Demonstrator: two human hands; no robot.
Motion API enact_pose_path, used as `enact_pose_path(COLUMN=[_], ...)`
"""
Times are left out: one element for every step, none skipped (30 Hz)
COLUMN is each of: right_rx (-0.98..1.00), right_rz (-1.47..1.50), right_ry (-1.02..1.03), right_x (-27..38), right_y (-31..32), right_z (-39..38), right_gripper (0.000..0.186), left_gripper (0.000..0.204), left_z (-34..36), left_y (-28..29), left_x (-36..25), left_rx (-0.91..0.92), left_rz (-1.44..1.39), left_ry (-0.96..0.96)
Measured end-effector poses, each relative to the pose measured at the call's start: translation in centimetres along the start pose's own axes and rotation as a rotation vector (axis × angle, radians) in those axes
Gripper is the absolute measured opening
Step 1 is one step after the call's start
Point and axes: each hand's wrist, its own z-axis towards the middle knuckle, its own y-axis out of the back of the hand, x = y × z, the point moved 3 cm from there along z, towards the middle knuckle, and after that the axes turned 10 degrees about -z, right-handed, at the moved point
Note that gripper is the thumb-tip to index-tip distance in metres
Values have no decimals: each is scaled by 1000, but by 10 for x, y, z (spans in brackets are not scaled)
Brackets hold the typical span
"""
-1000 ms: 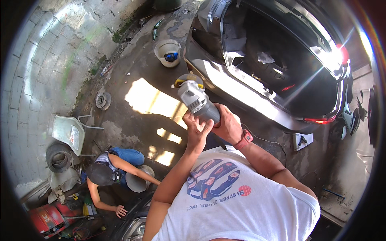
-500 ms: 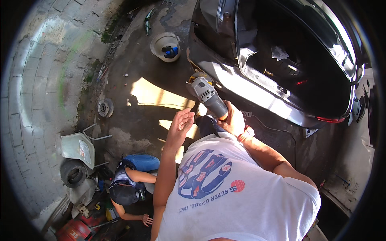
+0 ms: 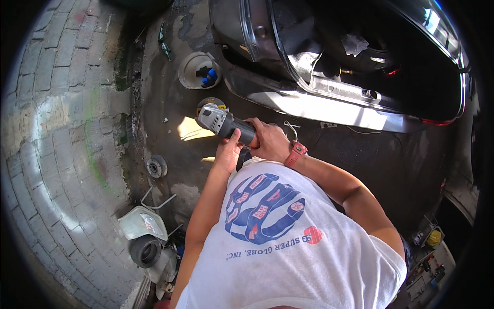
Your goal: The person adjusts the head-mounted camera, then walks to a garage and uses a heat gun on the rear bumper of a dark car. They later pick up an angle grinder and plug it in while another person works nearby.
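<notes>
An angle grinder (image 3: 218, 122) with a silver-grey head and dark body is held in front of my waist, its head pointing to the far left. A round yellow-and-dark disc (image 3: 211, 102) shows at the far side of its head. My right hand (image 3: 271, 141) is closed around the rear of the body, a red watch (image 3: 297, 153) on its wrist. My left hand (image 3: 228, 153) grips the body from the near left side, a digit laid along it; its other fingers are partly hidden. The car's rear bumper (image 3: 303, 100) is beyond the tool, apart from the disc.
The car's open trunk (image 3: 391, 77) fills the far right. A pale bucket (image 3: 184, 72) holding something blue stands on the floor beside a green bottle (image 3: 164, 47). At left are a round metal hub (image 3: 156, 166), a chair (image 3: 139, 222), a tire (image 3: 145, 251) and a block wall (image 3: 56, 139).
My left hand, open and apart from the grinder before, now holds its body. The grinder has swung left, away from the bumper. The view has shifted, and the crouching person has left it.
</notes>
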Motion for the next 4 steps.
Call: enact_pose_path(right_rx=[49,84,111,124], right_rz=[-4,0,17,2], right_ry=[-68,-118,-161,-190], right_x=[-1,-2,-4,-5], right_y=[-2,-5,-7,-10], right_z=[8,15,22,29], right_gripper=[75,76,77,77], left_gripper=[55,64,65,65], left_z=[10,22,31,40], left_y=[4,9,12,16], left_x=[-5,-9,-12,-13], left_rx=[-18,-41,-4,-13], left_rz=[26,-24,-24,-19], left_ry=[16,118,123,148])
